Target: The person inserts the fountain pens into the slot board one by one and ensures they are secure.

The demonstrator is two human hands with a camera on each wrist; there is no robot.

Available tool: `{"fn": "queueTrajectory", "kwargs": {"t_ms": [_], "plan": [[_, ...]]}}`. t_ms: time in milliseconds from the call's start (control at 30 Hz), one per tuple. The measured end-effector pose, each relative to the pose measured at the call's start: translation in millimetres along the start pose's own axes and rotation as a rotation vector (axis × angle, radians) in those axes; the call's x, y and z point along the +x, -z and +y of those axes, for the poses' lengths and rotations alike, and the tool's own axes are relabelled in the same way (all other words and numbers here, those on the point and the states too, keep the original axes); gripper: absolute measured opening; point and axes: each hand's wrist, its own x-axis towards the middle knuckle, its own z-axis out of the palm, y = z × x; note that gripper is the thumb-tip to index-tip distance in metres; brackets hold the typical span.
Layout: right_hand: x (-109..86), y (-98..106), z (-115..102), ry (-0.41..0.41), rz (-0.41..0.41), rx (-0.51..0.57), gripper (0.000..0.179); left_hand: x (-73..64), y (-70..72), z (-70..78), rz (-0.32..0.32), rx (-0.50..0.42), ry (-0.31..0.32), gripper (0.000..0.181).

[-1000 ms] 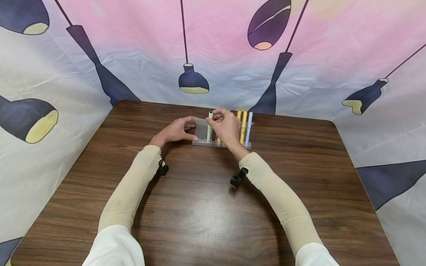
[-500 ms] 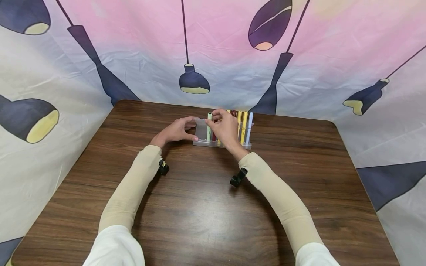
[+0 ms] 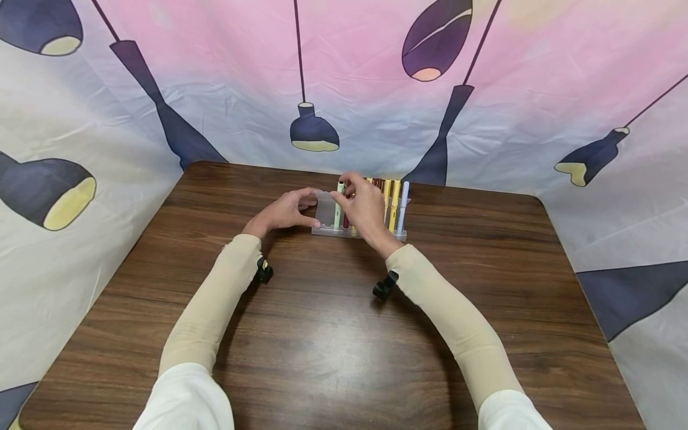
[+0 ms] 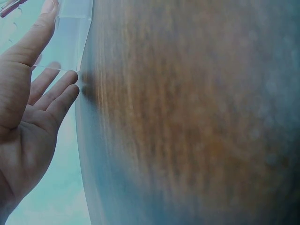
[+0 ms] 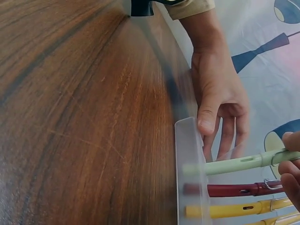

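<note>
Near the table's far edge stands a clear plastic pen stand (image 3: 325, 209) with a row of upright pens. My left hand (image 3: 285, 212) holds its left end, thumb at the front lip and fingers behind, as the left wrist view also shows. The thumb and fingers of my right hand (image 3: 365, 206) pinch the upper part of a light green pen (image 5: 234, 165), whose lower end sits in the stand's front ledge. Beside it are a dark red pen (image 5: 229, 190) and a yellow pen (image 5: 229, 211). My right hand hides some pens in the head view.
More yellow pens (image 3: 394, 206) and a pale blue pen (image 3: 403, 206) fill the stand's right end. The brown wooden table (image 3: 344, 334) extends toward me. A patterned cloth backdrop (image 3: 242, 107) hangs just behind its far edge.
Both hands stay nearly in place. The fingers of my right hand shift slightly at the top of the light green pen; the stand has not visibly moved.
</note>
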Motion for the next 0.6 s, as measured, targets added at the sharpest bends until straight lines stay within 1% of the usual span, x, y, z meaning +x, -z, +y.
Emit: {"fn": "queueTrajectory", "kwargs": {"t_ms": [267, 433, 500, 600], "plan": [[-0.9, 1.2, -1.5, 0.053, -0.004, -0.099, 0.036, 0.4, 0.4, -0.5, -0.002, -0.003, -0.002, 0.096], [-0.7, 1.5, -2.4, 0.072, -0.004, -0.095, 0.033, 1.6, 0.8, -0.8, -0.005, -0.007, -0.011, 0.093], [-0.8, 2.0, -2.8, 0.069, -0.009, -0.081, 0.033, 1.9, 0.6, -0.8, -0.003, -0.011, -0.017, 0.092], [-0.9, 3.7, -3.0, 0.064, -0.022, -0.09, 0.032, 1.8, 0.2, -0.8, 0.0, -0.013, -0.025, 0.09]]}}
